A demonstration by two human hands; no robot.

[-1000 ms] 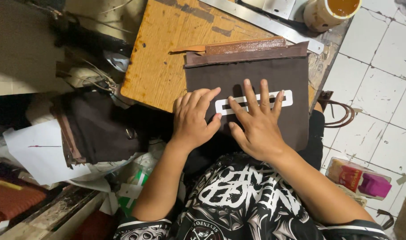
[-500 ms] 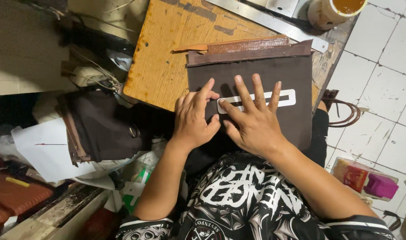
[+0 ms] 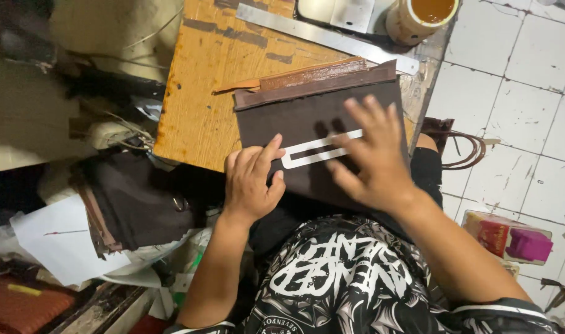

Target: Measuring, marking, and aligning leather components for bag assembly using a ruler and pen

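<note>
A dark brown leather panel (image 3: 307,124) lies flat at the near edge of the wooden surface (image 3: 199,80), a white slotted template (image 3: 313,150) on top. The panel looks light and limp, best pinned flat or lifted by its edges. The left hand (image 3: 251,182), fingers loosely curled, presses the template's end; the right hand (image 3: 372,158), blurred, spreads its fingers wide over it, holding nothing.
</note>
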